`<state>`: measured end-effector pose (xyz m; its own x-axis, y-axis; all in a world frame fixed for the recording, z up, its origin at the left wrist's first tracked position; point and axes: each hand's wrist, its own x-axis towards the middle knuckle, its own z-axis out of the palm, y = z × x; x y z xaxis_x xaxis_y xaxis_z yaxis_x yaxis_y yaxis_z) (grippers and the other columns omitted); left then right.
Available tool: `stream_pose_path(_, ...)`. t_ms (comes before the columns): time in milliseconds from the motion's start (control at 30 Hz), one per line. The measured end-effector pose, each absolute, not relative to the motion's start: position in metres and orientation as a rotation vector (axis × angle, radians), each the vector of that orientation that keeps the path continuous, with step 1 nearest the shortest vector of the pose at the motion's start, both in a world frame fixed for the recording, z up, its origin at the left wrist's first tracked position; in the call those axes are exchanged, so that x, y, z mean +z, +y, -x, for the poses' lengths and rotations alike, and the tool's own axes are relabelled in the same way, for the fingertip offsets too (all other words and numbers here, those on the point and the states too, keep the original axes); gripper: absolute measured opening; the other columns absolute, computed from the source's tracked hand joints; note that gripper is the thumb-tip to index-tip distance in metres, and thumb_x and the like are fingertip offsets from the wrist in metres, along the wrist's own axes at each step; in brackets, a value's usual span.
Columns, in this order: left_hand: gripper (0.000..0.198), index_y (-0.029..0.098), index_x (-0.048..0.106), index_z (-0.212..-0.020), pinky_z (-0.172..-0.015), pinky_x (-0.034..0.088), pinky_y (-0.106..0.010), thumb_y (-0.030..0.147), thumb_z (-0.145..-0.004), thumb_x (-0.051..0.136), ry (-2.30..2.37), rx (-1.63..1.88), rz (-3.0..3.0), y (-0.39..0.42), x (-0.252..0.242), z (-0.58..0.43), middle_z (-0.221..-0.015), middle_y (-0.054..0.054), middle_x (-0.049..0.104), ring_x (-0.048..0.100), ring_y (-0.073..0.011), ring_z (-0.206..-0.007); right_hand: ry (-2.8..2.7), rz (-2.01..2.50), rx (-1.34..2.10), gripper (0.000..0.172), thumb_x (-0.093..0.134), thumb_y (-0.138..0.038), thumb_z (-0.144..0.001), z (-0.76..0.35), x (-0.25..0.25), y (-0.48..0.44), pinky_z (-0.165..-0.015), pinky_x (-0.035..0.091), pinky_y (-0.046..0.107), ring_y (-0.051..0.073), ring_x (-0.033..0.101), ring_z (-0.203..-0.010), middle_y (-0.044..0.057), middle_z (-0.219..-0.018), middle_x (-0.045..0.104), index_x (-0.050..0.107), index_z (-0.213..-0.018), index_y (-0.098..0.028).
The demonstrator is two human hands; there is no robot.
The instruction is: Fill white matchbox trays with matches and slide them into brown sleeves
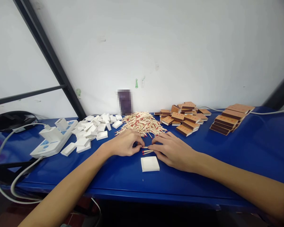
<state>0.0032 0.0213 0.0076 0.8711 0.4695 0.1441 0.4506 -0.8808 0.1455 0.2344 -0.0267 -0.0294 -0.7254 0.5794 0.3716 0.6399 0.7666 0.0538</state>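
On a blue table (pixel 251 148) set against a white wall, seen from above and behind a person's two bare forearms, both hands meet near the middle. Between them lies a small bundle of matches (pixel 147 151) with red heads, flat on the table just this side of a big loose pile of matches (pixel 142 122). The left hand (pixel 126 143) is curled, its thumb and fingertips closed on the bundle's left end. The right hand (pixel 173 150) lies looser – fingers mostly stretched out and slightly spread, their tips touching the bundle's right end, with no clear grip visible. Just near of the bundle, apart from both hands, sits a single white tray (pixel 150 164), shallow and square, open side up. To the far left of the pile is a heap of white trays (pixel 94 127) of the same kind, and left of that a white power strip (pixel 52 140) with chargers plugged in and a grey cable (pixel 19 176) looping off the near edge. To the right of the pile lie scattered brown sleeves (pixel 185 118), and further right a neat fanned stack of sleeves (pixel 229 119). A dark blurred object (pixel 124 101) stands against the wall behind the pile – its nature cannot be told. A black metal frame (pixel 49 60) slants across the upper left.
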Motion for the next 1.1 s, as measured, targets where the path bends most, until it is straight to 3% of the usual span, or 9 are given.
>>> stream_pose_path(333, 0.026, 0.018, 0.074, -0.091, -0.080, 0.044, -0.030, 0.007, -0.080, 0.054, 0.682, 0.276, -2.896, 0.018, 0.007, -0.005, -0.087, -0.002, 0.071, 0.060, -0.0162, -0.082, -2.513, 1.173, -0.585, 0.026, 0.050, -0.018, -0.094, -0.248, -0.015, -0.013, -0.079, 0.033, 0.037, 0.027, 0.057, -0.098, 0.012, -0.102, 0.069, 0.068, -0.112, -0.017)
stream_pose_path(467, 0.028, 0.020, 0.074, -0.092, -0.079, 0.043, -0.030, 0.006, -0.080, 0.053, 0.650, 0.226, -2.888, 0.014, 0.008, -0.009, -0.081, 0.000, 0.070, 0.057, -0.0158, -0.078, -2.568, 1.276, -0.519, 0.025, 0.049, -0.019, -0.095, -0.252, -0.015, -0.007, -0.080, 0.034, 0.038, 0.027, 0.058, -0.099, 0.010, -0.102, 0.070, 0.069, -0.111, -0.018)
stream_pose_path(633, 0.025, 0.020, 0.073, -0.095, -0.081, 0.043, -0.030, 0.008, -0.084, 0.054, 0.670, 0.290, -2.895, 0.016, 0.005, -0.008, -0.087, -0.001, 0.068, 0.058, -0.0156, -0.083, -2.623, 1.317, -0.429, 0.025, 0.049, -0.019, -0.095, -0.249, -0.019, -0.006, -0.079, 0.034, 0.036, 0.025, 0.060, -0.097, 0.008, -0.102, 0.071, 0.069, -0.111, -0.021)
stream_pose_path(867, 0.024, 0.020, 0.071, -0.106, -0.085, 0.041, -0.037, 0.020, -0.091, 0.052, 1.021, 0.512, -3.086, 0.029, 0.000, -0.001, -0.099, -0.006, 0.061, 0.055, -0.0228, -0.098, -2.656, 1.283, -0.348, 0.025, 0.050, -0.017, -0.095, -0.251, -0.021, -0.001, -0.079, 0.034, 0.035, 0.024, 0.061, -0.096, 0.008, -0.101, 0.072, 0.069, -0.111, -0.021)
stream_pose_path(1100, 0.022, 0.022, 0.071, -0.105, -0.087, 0.041, -0.041, 0.025, -0.091, 0.054, 1.125, 0.366, -3.121, 0.031, -0.003, 0.000, -0.101, -0.008, 0.055, 0.050, -0.0260, -0.103, -2.678, 1.225, -0.336, 0.035, 0.047, -0.010, -0.094, -0.249, -0.023, 0.002, -0.078, 0.034, 0.035, 0.024, 0.059, -0.097, 0.009, -0.103, 0.068, 0.064, -0.122, -0.022)
